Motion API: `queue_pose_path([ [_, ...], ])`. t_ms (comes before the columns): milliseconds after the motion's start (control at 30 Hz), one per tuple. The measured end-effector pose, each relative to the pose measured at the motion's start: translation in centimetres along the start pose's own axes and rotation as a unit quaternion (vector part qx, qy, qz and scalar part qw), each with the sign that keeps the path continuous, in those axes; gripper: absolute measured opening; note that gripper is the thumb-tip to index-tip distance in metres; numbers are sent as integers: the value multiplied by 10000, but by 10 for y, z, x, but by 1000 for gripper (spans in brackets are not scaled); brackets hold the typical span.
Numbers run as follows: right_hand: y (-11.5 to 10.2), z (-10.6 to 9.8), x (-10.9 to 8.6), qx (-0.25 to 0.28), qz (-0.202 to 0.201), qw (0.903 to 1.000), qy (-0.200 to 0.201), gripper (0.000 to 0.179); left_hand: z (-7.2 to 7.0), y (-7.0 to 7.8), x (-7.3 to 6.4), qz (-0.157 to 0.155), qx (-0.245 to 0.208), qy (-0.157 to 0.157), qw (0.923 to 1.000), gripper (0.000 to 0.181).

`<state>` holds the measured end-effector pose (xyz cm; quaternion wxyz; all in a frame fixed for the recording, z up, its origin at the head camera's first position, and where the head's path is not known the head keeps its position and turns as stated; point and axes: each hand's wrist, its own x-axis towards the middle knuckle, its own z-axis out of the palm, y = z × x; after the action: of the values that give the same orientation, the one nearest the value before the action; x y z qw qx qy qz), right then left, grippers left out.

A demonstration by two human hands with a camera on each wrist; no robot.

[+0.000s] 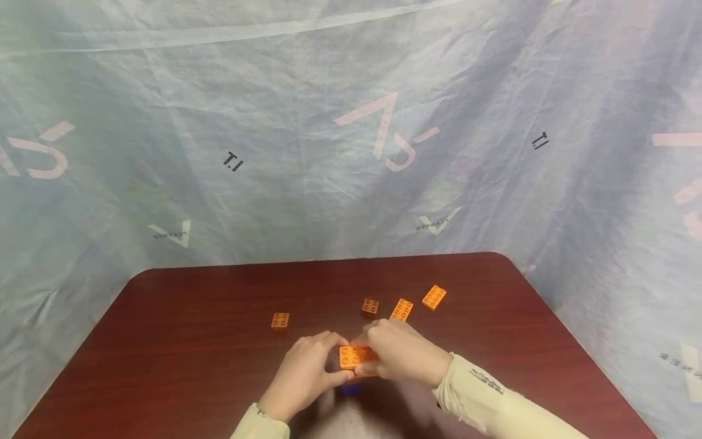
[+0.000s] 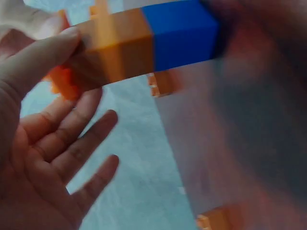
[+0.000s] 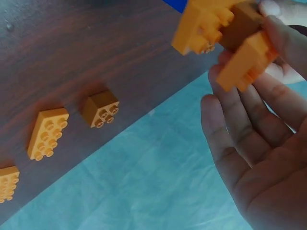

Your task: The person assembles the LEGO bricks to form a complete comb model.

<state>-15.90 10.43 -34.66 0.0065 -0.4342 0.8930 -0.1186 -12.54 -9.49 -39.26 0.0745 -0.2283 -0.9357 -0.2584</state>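
Observation:
A stack of toy building bricks [image 2: 136, 50] stands upright between both hands near the table's front edge. Its bottom is a blue brick [image 2: 184, 36], with brownish-orange bricks and a thin orange brick [image 3: 201, 24] above. On top lies another thin orange studded brick [image 1: 347, 357]. My left hand [image 1: 307, 370] pinches the stack's upper end from the left, its other fingers spread out. From the right, my right hand [image 1: 404, 352] grips the top brick [image 3: 243, 62] with thumb and fingers. The fingers partly hide the joint below that brick.
Beyond the hands lie a small four-stud brick [image 1: 280, 321] at left, another small brick [image 1: 370, 306] near the middle, and two longer orange bricks [image 1: 402, 309] [image 1: 434, 297] at right. A grey printed cloth [image 1: 307, 201] hangs around the dark red table [image 1: 181, 341].

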Motion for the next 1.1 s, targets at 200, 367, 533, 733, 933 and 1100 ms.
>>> queue_pose_path([
  [200, 3, 3, -5, -246, -70, 9990, 355, 28, 4, -2, -2, 62, -21, 167, 9998, 39],
  [367, 8, 1, -8, 51, 8, 9998, 200, 30, 3, 0, 0, -64, -110, -1, 9999, 39],
  [533, 6, 0, -5, 117, -110, 9999, 37, 30, 3, 1, -1, -78, -208, -45, 9997, 41],
  [733, 1, -6, -3, 287, 126, 9993, -196, 30, 2, 1, 0, -179, -572, -177, 9980, 55],
  [933, -4, -7, 0, 29, 109, 9996, -250, 27, 1, 1, 1, -176, -526, -270, 9981, 53],
  [1100, -4, -4, -2, 47, 91, 9998, -156, 24, 0, 1, -1, -103, -502, -241, 9984, 48],
])
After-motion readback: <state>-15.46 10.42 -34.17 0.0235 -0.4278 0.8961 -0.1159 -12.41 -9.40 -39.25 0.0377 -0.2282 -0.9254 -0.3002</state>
